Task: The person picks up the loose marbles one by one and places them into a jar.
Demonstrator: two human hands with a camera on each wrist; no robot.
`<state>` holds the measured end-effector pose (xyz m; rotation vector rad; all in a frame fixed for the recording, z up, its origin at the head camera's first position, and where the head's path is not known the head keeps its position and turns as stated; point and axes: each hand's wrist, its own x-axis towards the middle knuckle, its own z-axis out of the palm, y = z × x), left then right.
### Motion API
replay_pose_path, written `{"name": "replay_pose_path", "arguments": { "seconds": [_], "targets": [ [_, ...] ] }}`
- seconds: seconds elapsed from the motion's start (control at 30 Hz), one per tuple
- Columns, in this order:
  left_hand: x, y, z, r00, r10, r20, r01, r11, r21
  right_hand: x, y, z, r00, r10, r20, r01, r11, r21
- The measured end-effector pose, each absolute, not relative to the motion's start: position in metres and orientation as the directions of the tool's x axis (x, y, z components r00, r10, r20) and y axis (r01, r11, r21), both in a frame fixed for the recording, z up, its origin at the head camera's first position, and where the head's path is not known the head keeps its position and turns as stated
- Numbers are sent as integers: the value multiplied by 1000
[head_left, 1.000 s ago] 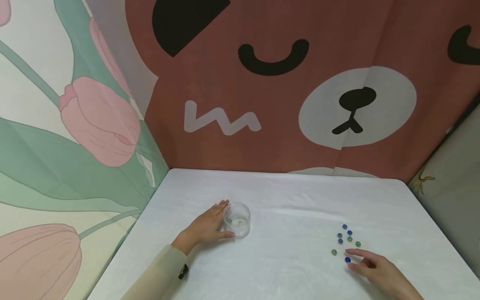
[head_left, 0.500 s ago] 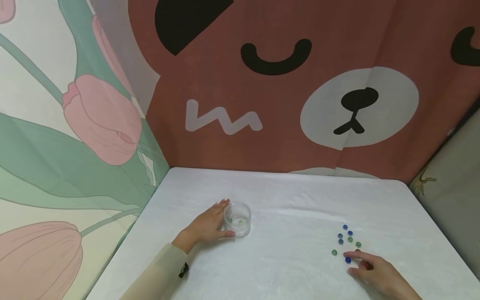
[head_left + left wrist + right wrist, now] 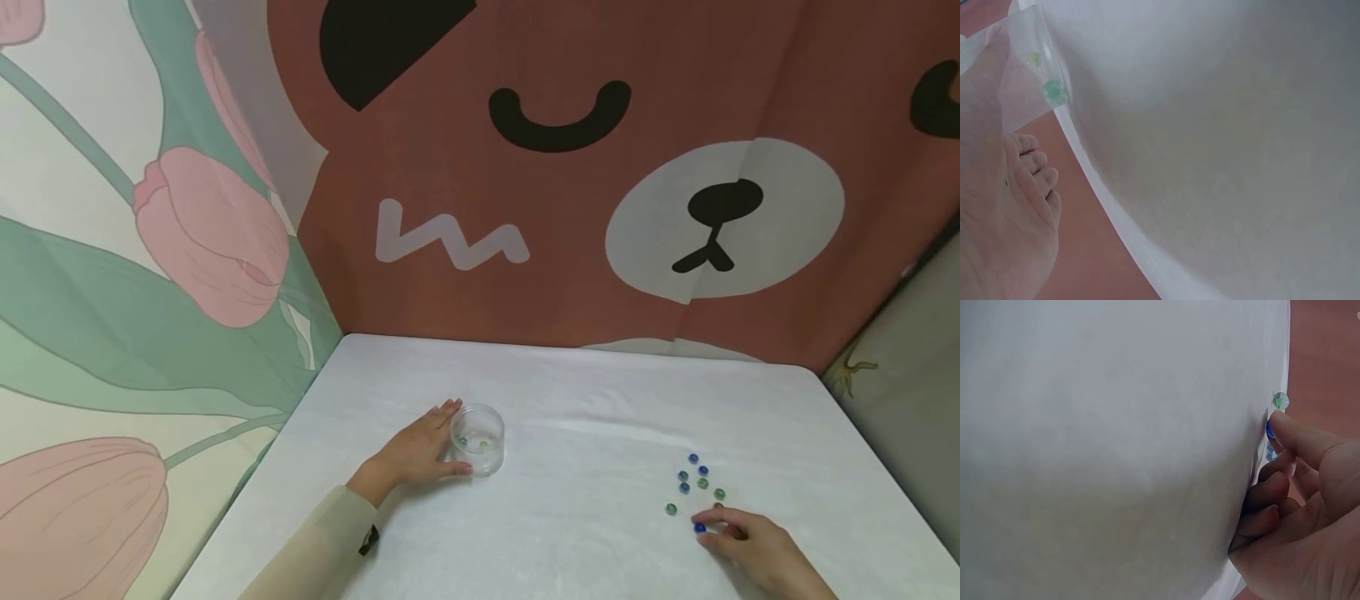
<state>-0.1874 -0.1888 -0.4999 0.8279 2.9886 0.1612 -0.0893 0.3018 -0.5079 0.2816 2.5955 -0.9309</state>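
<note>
Marbles [image 3: 684, 488] of round blue and green glass lie grouped on the white cloth-covered table [image 3: 585, 517], where we see the right hand [image 3: 761, 546] pinching a round, deep-blue glass marble [image 3: 700, 528] between thumb and forefinger beside them. Well apart, the left hand [image 3: 416, 450], fingers extended and thumb spread, touches a clear, cylindrical plastic cup [image 3: 495, 460]; inside we make out a green marble [image 3: 1054, 92] and a yellowish marble [image 3: 1034, 59].

No readable text, label, brand, number or sign appears on any surface across the head and two wrist views.
</note>
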Motion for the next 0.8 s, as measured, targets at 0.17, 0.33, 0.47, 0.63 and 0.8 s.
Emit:
{"name": "replay_pose_path", "arguments": {
  "seconds": [0.17, 0.33, 0.47, 0.63, 0.8],
  "targets": [
    [-187, -188, -500, -860, 511, -8, 507, 855, 109, -89, 301, -506, -912, 57, -407, 304, 760, -575],
    [-188, -189, -500, -854, 520, 2, 518, 850, 99, -88, 300, -504, -914, 48, -404, 295, 762, -577],
    [-189, -189, -500, -852, 524, 4, 522, 848, 90, -86, 299, -502, -913, 49, -404, 298, 757, -581],
    [-188, -189, -500, -856, 517, -2, 515, 853, 83, -82, 292, -497, -908, 57, -416, 320, 735, -598],
    [-187, -188, -500, -856, 517, -3, 514, 853, 94, -80, 284, -492, -919, 56, -390, 299, 745, -597]
  ]
}}
